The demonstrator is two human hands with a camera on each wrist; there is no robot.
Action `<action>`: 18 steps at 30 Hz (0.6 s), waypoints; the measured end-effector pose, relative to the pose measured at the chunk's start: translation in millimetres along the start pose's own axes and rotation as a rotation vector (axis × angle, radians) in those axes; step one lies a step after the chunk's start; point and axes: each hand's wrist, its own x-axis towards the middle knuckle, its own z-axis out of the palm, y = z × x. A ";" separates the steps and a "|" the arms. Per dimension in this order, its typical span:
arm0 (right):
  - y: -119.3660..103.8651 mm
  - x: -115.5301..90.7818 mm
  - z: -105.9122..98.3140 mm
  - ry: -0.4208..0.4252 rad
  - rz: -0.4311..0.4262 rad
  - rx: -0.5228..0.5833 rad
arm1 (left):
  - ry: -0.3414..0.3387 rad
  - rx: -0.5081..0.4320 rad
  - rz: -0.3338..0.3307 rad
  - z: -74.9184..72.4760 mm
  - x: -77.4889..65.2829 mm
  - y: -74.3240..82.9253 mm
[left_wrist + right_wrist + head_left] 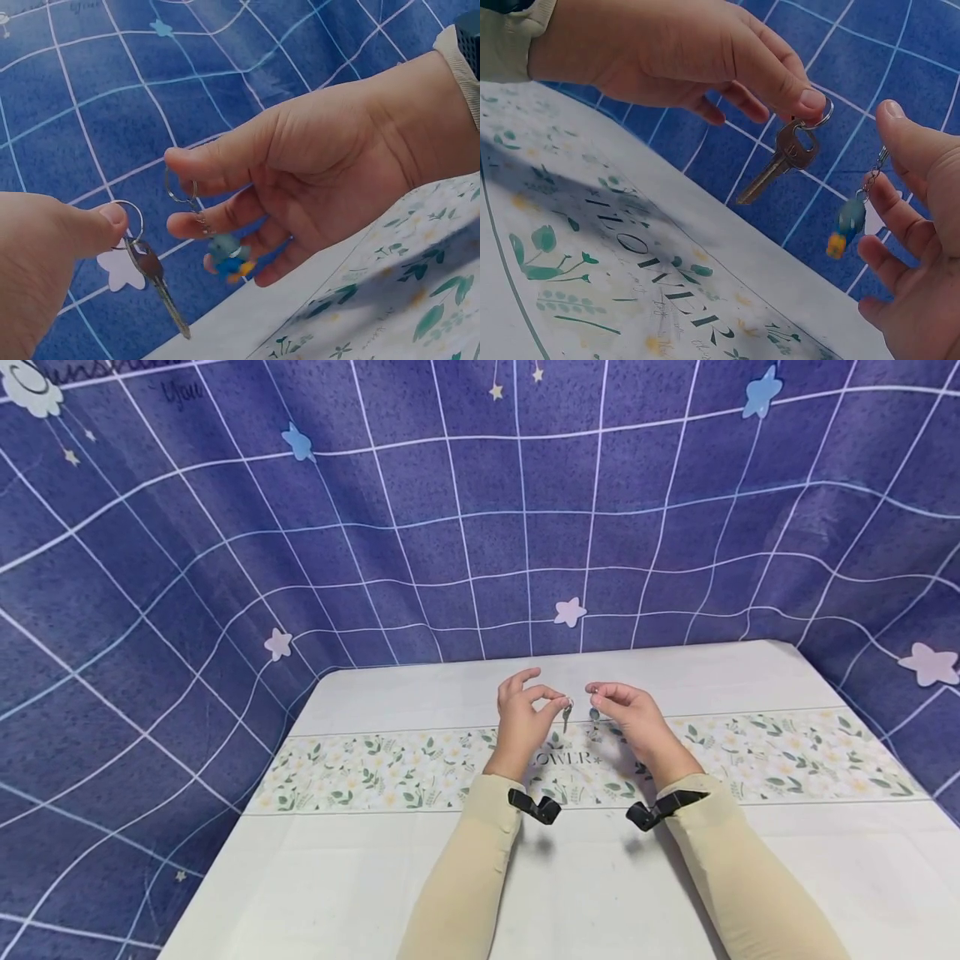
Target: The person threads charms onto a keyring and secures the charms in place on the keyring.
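My left hand (522, 720) pinches a metal split ring (135, 217) between thumb and forefinger. From that ring hangs a key (784, 161), its blade pointing down. Facing it across a small gap, my right hand (633, 717) pinches another ring (177, 187) with thumb and forefinger. A short chain (873, 174) on this ring carries a small blue and yellow figure charm (230, 257), which dangles below the fingers. Both hands are raised over the table, and the key and the charm hang apart from each other.
Beneath the hands lies a white table cover (337, 860) with a floral printed band (420, 768). A blue curtain (487, 543) with a white grid and stars stands behind and along the sides. A black wrist camera (534, 806) is strapped over the left sleeve, another (663, 810) over the right.
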 end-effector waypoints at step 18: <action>-3.9 -3.9 9.6 -0.060 0.055 0.263 | -0.029 -0.188 -0.086 -0.6 2.1 3.2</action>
